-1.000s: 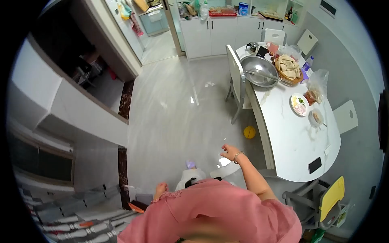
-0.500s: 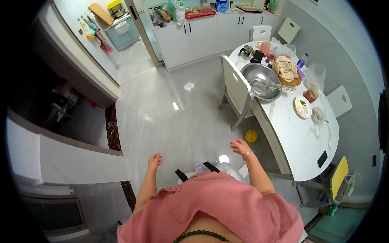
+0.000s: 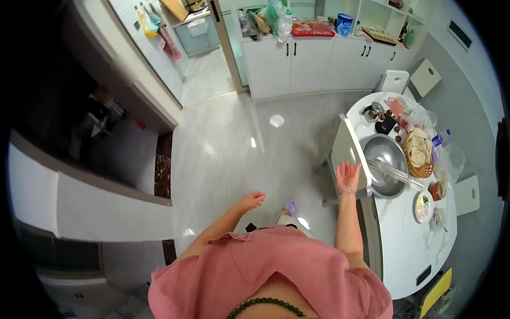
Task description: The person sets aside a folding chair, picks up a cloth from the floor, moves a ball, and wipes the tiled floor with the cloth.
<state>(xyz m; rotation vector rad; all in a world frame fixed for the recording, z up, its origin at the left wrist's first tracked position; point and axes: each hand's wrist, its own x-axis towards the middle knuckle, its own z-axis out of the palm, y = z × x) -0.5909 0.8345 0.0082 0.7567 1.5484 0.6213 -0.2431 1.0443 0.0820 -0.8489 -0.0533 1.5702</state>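
My right hand [image 3: 348,176] is held out in front of the white chair back [image 3: 350,149], palm up and fingers spread, with nothing in it. A bracelet circles that wrist. Over the floor, my left hand [image 3: 253,201] has its fingers curled in, and no object shows in it. Beyond the chair, a large steel bowl [image 3: 383,151] stands on the white table [image 3: 406,260]. What looks like a long wire whisk [image 3: 396,174] lies across the bowl. Whether my right hand touches the chair cannot be made out.
A basket of flat dough-like pieces [image 3: 419,149], a plate of food [image 3: 423,207], a reddish jar [image 3: 437,190] and a phone [image 3: 423,275] are on the table. White cabinets [image 3: 313,66] line the back. A doorway [image 3: 207,74] opens at the back left. Glossy floor [image 3: 228,154] lies ahead.
My view has moved forward, bringing the chair and table nearer. The right hand has reached forward to the chair back with its palm turned up. My left hand has swung inward.
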